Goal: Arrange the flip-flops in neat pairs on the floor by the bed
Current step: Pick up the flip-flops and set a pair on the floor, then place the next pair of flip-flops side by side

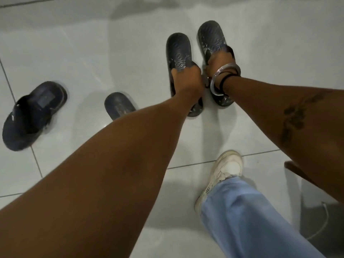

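Two dark patterned flip-flops lie side by side on the white tile floor, heels away from me. My left hand [188,79] is closed on the strap of the left flip-flop [178,49]. My right hand [219,58], with silver bangles at the wrist, grips the strap of the right flip-flop [211,34]. Further left, a dark flip-flop with a square label [33,116] sits tilted on the floor. Another dark flip-flop [118,106] lies between them, its near half hidden by my left forearm.
My foot in a white sneaker [223,174] and a light blue trouser leg stand at the lower right. A dark wooden edge [292,167] and a white cable [323,218] sit at the right border. Grout lines cross the glossy tiles.
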A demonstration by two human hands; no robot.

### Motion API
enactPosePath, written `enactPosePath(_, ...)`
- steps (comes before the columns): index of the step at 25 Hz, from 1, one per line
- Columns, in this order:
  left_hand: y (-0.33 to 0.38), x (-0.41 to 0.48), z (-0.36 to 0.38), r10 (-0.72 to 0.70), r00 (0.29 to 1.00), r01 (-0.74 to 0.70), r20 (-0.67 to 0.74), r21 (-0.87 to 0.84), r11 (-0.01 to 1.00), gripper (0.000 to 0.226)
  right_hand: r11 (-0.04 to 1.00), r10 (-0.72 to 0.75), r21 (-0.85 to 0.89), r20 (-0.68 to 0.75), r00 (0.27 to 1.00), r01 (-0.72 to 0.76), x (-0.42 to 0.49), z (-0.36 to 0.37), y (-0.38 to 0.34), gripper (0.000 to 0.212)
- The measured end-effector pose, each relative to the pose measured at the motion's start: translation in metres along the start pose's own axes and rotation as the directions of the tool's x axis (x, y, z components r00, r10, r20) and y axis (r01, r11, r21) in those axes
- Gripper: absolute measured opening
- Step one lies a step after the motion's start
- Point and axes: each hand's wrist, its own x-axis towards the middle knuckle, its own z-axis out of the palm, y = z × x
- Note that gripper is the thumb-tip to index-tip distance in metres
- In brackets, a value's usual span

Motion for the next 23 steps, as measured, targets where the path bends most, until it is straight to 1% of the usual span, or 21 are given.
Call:
enactPosePath(3, -0.005, -0.006, -0.019, 0.110, 0.988, -0.108, -0.108, 0.019, 0.994, 0.023, 0.999, 0.047, 0.006, -0.156, 0.987, -0.047, -0.015, -0.005, -0.009, 0.033)
enactPosePath(4, -0.016, -0.011, -0.028, 0.133, 0.977, -0.138, -0.164, -0.017, 0.990, 0.023, 0.999, 0.021, -0.043, -0.213, 0.977, -0.031, -0.025, -0.008, -0.019, 0.032)
enactPosePath(5, -0.032, -0.017, -0.037, 0.138, 0.963, -0.158, -0.231, -0.073, 0.985, 0.023, 0.992, -0.063, -0.119, -0.257, 0.964, 0.033, -0.038, -0.008, -0.030, 0.031)
enactPosePath(6, -0.052, -0.024, -0.047, 0.120, 0.953, -0.159, -0.279, -0.119, 0.980, 0.024, 0.976, -0.173, -0.179, -0.270, 0.947, 0.127, -0.054, -0.005, -0.041, 0.030)
enactPosePath(7, -0.083, -0.032, -0.058, 0.086, 0.947, -0.131, -0.309, -0.130, 0.983, 0.026, 0.952, -0.289, -0.180, -0.253, 0.924, 0.248, -0.072, 0.003, -0.056, 0.030)
enactPosePath(8, -0.121, -0.042, -0.069, 0.051, 0.946, -0.091, -0.321, -0.111, 0.990, 0.028, 0.918, -0.393, -0.134, -0.195, 0.899, 0.373, -0.095, 0.015, -0.074, 0.031)
enactPosePath(9, -0.163, -0.053, -0.077, 0.039, 0.947, -0.061, -0.320, -0.059, 0.996, 0.030, 0.876, -0.481, -0.098, -0.089, 0.872, 0.473, -0.117, 0.030, -0.090, 0.034)
enactPosePath(10, -0.204, -0.062, -0.082, 0.039, 0.956, -0.033, -0.290, 0.023, 0.999, 0.031, 0.827, -0.547, -0.112, 0.069, 0.834, 0.552, -0.136, 0.048, -0.102, 0.040)
enactPosePath(11, -0.253, -0.074, -0.089, 0.038, 0.973, -0.007, -0.228, 0.134, 0.991, 0.033, 0.766, -0.579, -0.161, 0.247, 0.777, 0.622, -0.156, 0.069, -0.118, 0.046)
enactPosePath(12, -0.299, -0.088, -0.095, 0.037, 0.991, -0.002, -0.128, 0.264, 0.965, 0.035, 0.685, -0.587, -0.222, 0.396, 0.706, 0.694, -0.175, 0.091, -0.132, 0.050)
enactPosePath(13, -0.341, -0.100, -0.099, 0.026, 1.000, -0.018, -0.014, 0.383, 0.923, 0.038, 0.597, -0.575, -0.281, 0.504, 0.645, 0.752, -0.190, 0.114, -0.142, 0.053)
enactPosePath(14, -0.374, -0.111, -0.102, 0.005, 0.996, -0.047, 0.088, 0.483, 0.875, 0.040, 0.526, -0.550, -0.332, 0.570, 0.611, 0.783, -0.202, 0.135, -0.149, 0.053)
enactPosePath(15, -0.399, -0.120, -0.104, -0.022, 0.988, -0.068, 0.153, 0.556, 0.829, 0.037, 0.491, -0.513, -0.381, 0.600, 0.614, 0.783, -0.210, 0.151, -0.152, 0.049)
enactPosePath(16, -0.419, -0.127, -0.107, -0.049, 0.981, -0.075, 0.186, 0.608, 0.791, 0.032, 0.496, -0.470, -0.424, 0.604, 0.644, 0.758, -0.215, 0.165, -0.158, 0.043)
enactPosePath(18, -0.441, -0.136, -0.105, -0.099, 0.969, -0.087, 0.227, 0.687, 0.721, 0.026, 0.595, -0.379, -0.447, 0.577, 0.724, 0.668, -0.215, 0.179, -0.165, 0.034)
enactPosePath(19, -0.446, -0.138, -0.101, -0.120, 0.959, -0.106, 0.258, 0.716, 0.690, 0.026, 0.646, -0.360, -0.426, 0.562, 0.745, 0.633, -0.214, 0.181, -0.169, 0.031)
enactPosePath(21, -0.445, -0.140, -0.092, -0.166, 0.943, -0.117, 0.288, 0.755, 0.645, 0.026, 0.725, -0.384, -0.365, 0.489, 0.783, 0.584, -0.206, 0.177, -0.184, 0.022)
enactPosePath(23, -0.441, -0.140, -0.089, -0.252, 0.926, -0.039, 0.279, 0.737, 0.675, 0.023, 0.774, -0.411, -0.308, 0.421, 0.809, 0.554, -0.197, 0.169, -0.207, 0.016)
